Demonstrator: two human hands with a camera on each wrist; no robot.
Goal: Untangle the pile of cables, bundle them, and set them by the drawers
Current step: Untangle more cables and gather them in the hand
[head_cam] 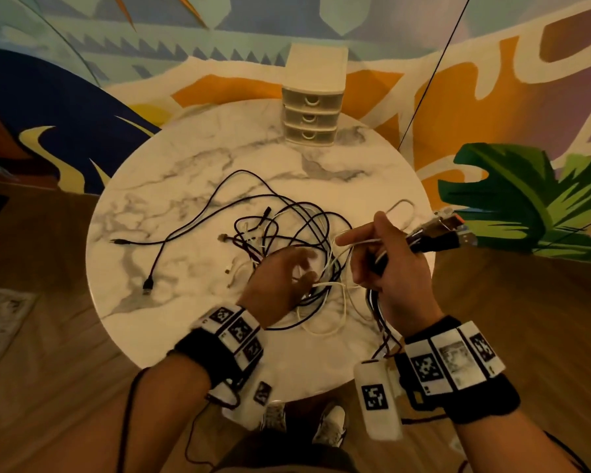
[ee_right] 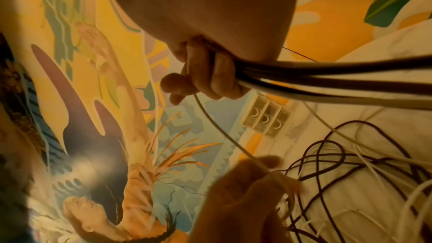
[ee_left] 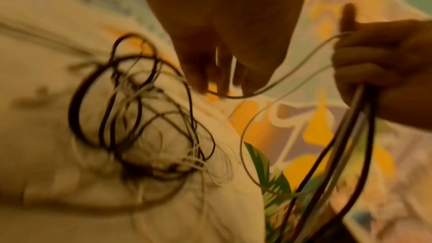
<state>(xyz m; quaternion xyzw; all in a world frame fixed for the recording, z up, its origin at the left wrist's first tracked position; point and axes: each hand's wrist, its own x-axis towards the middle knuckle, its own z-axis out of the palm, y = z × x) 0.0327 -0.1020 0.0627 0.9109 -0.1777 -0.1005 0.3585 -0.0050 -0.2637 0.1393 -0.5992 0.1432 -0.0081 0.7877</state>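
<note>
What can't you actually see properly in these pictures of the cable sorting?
- Left hand: its fingertips are motion-blurred in the head view.
- Tangle: smeared in the left wrist view; cables can't be counted.
- Plugs past the right hand: too small to identify.
- Drawers: contents hidden behind closed fronts.

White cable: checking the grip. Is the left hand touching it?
Touching. The right wrist view shows the left hand pinching the white cable.

Right hand (head_cam: pixel 391 264) fisted in a grip; left hand (head_cam: pixel 280 278) pinching.
</note>
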